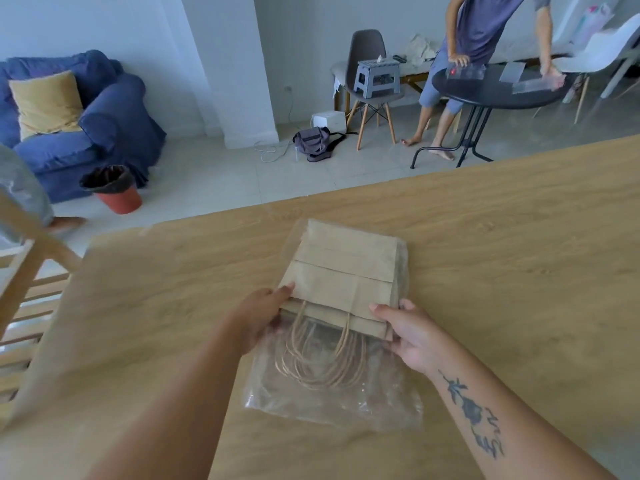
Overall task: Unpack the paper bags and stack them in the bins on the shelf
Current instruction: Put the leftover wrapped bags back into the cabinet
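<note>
A flat stack of brown paper bags (346,271) lies on the wooden table (502,258), partly inside a clear plastic wrapper (332,407). The bags' twisted paper handles (318,358) point toward me and show through the plastic. My left hand (263,317) grips the stack's near left corner, thumb on top. At the near right corner my right hand (408,334) grips the stack, thumb on top and fingers underneath. No shelf or bins are in view.
A wooden chair (24,289) stands at the table's left end. Beyond the table are a blue armchair (90,126), a red waste bin (114,188), a bag on the floor (311,140), and a person (485,46) working at a round black table (498,88).
</note>
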